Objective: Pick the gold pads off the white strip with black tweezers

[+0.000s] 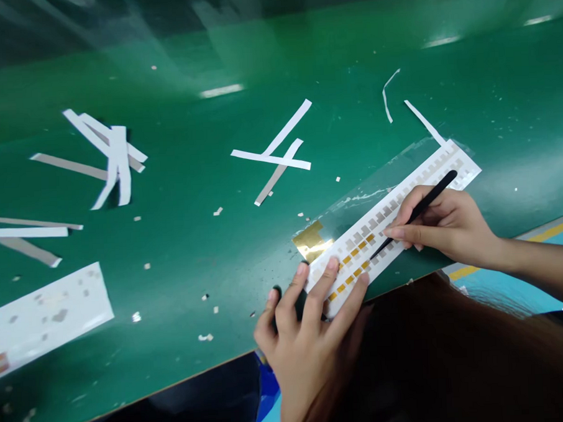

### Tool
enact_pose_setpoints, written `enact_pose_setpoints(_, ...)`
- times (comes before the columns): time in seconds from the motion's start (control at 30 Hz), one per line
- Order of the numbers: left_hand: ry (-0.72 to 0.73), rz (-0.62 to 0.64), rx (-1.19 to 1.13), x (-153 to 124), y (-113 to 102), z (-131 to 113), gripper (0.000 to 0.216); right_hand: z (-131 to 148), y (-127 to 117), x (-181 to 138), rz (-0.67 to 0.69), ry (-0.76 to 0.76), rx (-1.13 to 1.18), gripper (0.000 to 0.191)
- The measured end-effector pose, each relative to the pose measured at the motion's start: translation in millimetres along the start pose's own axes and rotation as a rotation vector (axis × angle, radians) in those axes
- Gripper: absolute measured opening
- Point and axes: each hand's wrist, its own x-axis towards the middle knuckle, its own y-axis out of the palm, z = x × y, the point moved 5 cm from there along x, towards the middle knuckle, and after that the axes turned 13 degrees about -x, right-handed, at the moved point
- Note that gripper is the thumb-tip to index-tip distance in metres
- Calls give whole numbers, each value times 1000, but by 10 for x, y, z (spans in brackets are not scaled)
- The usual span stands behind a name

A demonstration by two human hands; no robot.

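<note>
Two hands meet at one sheet (375, 213), which lies aslant toward the near right of the green counter (180, 240). We see the left hand (302, 334) with its fingers spread, their tips resting on the sheet's near left end; it grips nothing. The right hand (450, 227) pinches a black tool (428, 204), and we find its thin tip at the sheet, close to two rows of amber pieces (355, 252); we cannot tell whether it touches. Clear film (373, 177) runs along the sheet's far edge, with a gold patch (312, 239) at its left end. Further left, we see crossed strips (272, 157), then a pile (118, 142) of more. A white card (57, 311) lies near left.
</note>
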Motion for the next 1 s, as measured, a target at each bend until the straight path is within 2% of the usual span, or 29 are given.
enact_pose_setpoints(0.17,-18,14,31,24,18,-19,51,-41,7,-4,1,17,-9,18)
enact_pose_setpoints(0.3,-30,-7,26,34,32,-40,49,-33,-69,8,-67,24,118,20)
enact_pose_setpoints(0.4,-40,-22,17,38,40,-49,46,107,-160,44,-130,39,210,20)
enact_pose_setpoints(0.5,-52,-55,5,46,39,-51,42,326,-190,151,-171,-21,207,20)
enact_pose_setpoints(0.6,-46,-72,-24,57,50,-51,40,384,-67,361,-101,-23,174,23)
enact_pose_setpoints(0.73,-29,-49,-38,68,83,-44,36,205,138,651,17,51,151,29)
enact_pose_setpoints(0.83,-23,-48,-32,63,90,-38,34,117,175,732,2,34,141,31)
enact_pose_setpoints(1.0,-22,-48,-24,47,90,-34,33,130,181,690,-9,1,89,30)
